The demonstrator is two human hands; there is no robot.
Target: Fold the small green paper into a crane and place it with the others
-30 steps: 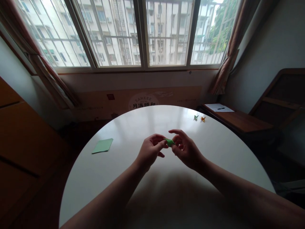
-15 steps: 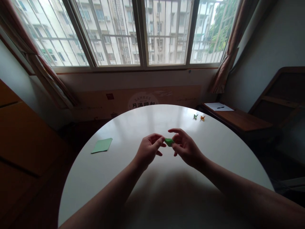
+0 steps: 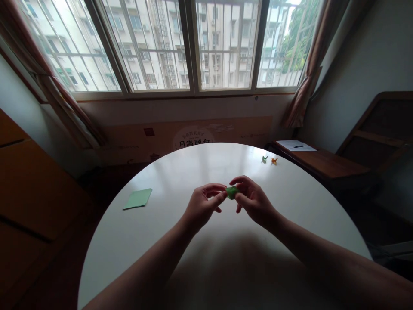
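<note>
Plainly, one round, glossy white table (image 3: 155, 241) spreads beneath two bare hands, left hand (image 3: 203, 204) and right hand (image 3: 254, 200), each pinched nearly closed, thumb to fingers. One flat, squarish paper stack (image 3: 137, 199), pale green, lies at left. Between both hands, above the table, they grip one small folded green paper (image 3: 231, 192). Two tiny pointed birds, one green bird (image 3: 264, 159), one orange bird (image 3: 274, 160), stand near the far right edge.

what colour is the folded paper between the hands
Green: the small folded paper, best seen in the head view.

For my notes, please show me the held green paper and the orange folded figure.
Held green paper (image 3: 231, 192), head view: middle of its visible part.
Orange folded figure (image 3: 274, 161), head view: its body.
</note>
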